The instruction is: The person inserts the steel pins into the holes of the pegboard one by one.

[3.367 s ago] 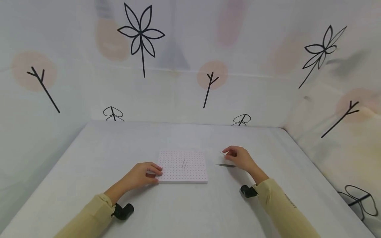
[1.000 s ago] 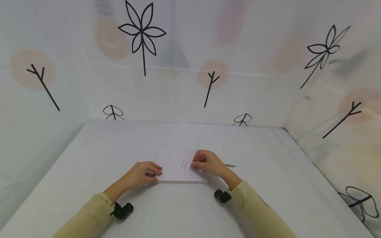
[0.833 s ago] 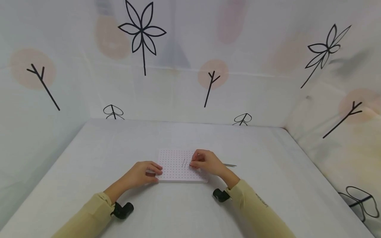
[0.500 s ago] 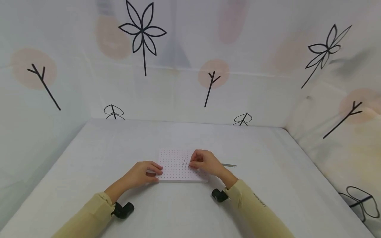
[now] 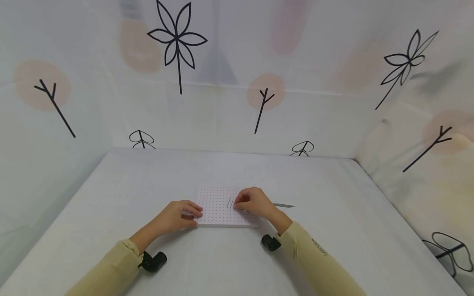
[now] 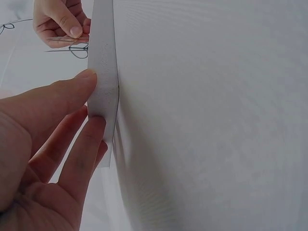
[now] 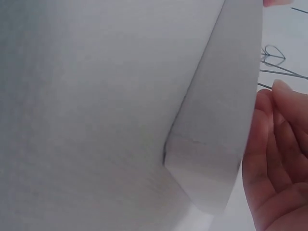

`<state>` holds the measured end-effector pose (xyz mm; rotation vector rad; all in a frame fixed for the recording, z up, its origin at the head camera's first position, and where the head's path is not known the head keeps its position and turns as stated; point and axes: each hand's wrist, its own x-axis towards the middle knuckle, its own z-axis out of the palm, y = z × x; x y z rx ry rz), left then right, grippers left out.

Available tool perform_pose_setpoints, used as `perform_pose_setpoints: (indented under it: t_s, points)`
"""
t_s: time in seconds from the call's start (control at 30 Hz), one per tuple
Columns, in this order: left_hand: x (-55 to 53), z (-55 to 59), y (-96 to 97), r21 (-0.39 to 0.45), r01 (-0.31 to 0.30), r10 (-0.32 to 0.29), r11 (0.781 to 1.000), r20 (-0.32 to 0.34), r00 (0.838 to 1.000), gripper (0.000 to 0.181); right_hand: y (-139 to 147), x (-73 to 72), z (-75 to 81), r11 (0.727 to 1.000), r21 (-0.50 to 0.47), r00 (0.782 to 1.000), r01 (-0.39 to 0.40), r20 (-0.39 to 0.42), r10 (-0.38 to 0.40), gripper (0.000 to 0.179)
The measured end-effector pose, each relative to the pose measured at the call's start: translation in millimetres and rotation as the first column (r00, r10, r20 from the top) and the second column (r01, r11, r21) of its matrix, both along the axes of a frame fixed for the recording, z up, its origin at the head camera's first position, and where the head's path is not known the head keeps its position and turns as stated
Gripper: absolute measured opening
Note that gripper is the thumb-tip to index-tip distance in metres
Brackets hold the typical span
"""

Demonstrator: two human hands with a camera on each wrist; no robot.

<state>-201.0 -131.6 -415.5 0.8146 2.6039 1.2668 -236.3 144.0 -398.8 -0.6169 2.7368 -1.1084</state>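
Observation:
A white pegboard with a grid of small holes lies flat on the table. Two thin metal pins stand tilted in it, near its middle. My left hand grips the board's front-left corner; in the left wrist view its fingertips press on the edge. Over the right half of the board, my right hand pinches another thin pin between thumb and index finger. That pin is mostly hidden by the fingers, and I cannot tell whether its lower end is in a hole.
Several loose metal pins lie in a bundle on the white table, just right of the board and partly behind my right wrist. A printed cloth hangs around the table's back and sides.
My right hand came from beside the loose pins to over the board with a pin, and has lately edged left toward the standing pins. My left hand stays on the board.

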Motion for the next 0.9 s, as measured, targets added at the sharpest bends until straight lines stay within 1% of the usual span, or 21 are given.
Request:
perform_pose_setpoints:
  t_s: [0.13, 0.23, 0.47, 0.67, 0.8, 0.9]
  points:
    - [-0.8, -0.9, 0.2, -0.003, 0.002, -0.003, 1.000, -0.010, 1.000, 0.022, 2.7, 0.9, 1.6, 1.000, -0.014, 1.000, 0.002, 0.031, -0.002, 0.006]
    - [-0.4, -1.0, 0.2, 0.000, 0.010, -0.010, 1.000, -0.017, 1.000, 0.022, 6.9, 1.3, 2.1, 0.999, -0.041, 0.998, -0.016, 0.060, 0.018, 0.009]
    - [-0.2, -2.7, 0.7, -0.011, -0.008, 0.008, 1.000, 0.002, 1.000, 0.022, 17.1, 4.4, 1.6, 0.997, -0.074, 0.993, -0.035, 0.114, 0.043, 0.014]
    - [0.5, -1.7, 1.5, -0.007, -0.008, 0.008, 1.000, 0.005, 1.000, 0.022, 28.8, 6.9, 1.3, 0.996, -0.073, 0.994, -0.047, 0.094, 0.053, 0.014]
    - [0.2, -0.9, 1.0, -0.001, -0.013, 0.013, 1.000, 0.021, 1.000, 0.022, 40.4, 7.6, -0.1, 0.997, -0.070, 0.995, -0.039, 0.092, 0.045, 0.014]
    - [0.0, -0.6, 0.2, 0.001, -0.008, 0.008, 1.000, 0.020, 1.000, 0.022, 48.9, 9.1, -0.3, 0.996, -0.080, 0.995, -0.032, 0.092, 0.040, 0.014]
